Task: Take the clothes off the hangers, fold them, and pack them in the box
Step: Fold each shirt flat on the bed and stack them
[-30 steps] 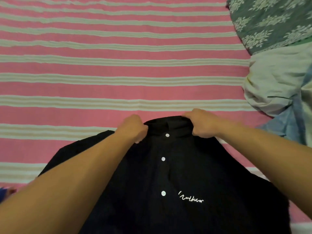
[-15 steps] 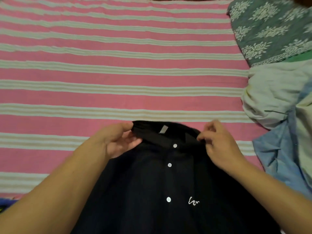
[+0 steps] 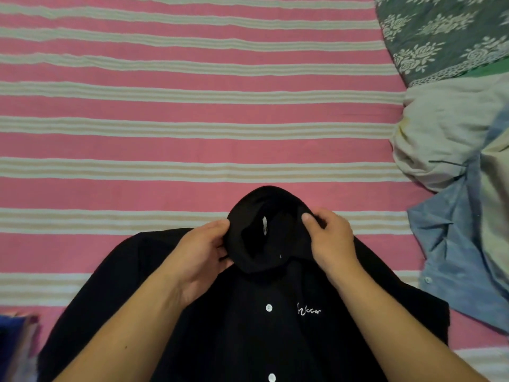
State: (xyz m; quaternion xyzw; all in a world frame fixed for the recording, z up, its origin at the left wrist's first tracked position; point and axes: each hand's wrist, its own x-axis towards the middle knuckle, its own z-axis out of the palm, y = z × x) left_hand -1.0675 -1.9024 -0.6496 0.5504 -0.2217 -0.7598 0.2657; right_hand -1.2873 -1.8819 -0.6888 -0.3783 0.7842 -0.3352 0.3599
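Observation:
A black button-up shirt (image 3: pixel 248 326) with white buttons and small white lettering on the chest lies front-up on the pink striped bed sheet (image 3: pixel 179 111). Its collar (image 3: pixel 264 230) is raised and spread into an open ring, with a white label visible inside. My left hand (image 3: pixel 203 252) grips the collar's left edge, fingers curled round the fabric. My right hand (image 3: pixel 327 238) pinches the collar's right edge, thumb on top. No hanger and no box are in view.
A heap of other clothes lies at the right: a pale cream garment (image 3: pixel 440 133) and a light blue shirt (image 3: pixel 462 257). A grey-green floral pillow (image 3: pixel 440 31) sits at the top right. Something blue (image 3: pixel 13 343) shows at the lower left edge.
Both hands have taken hold of the collar again and lifted it up into an open ring. The shirt's sleeves now lie spread wider on the sheet.

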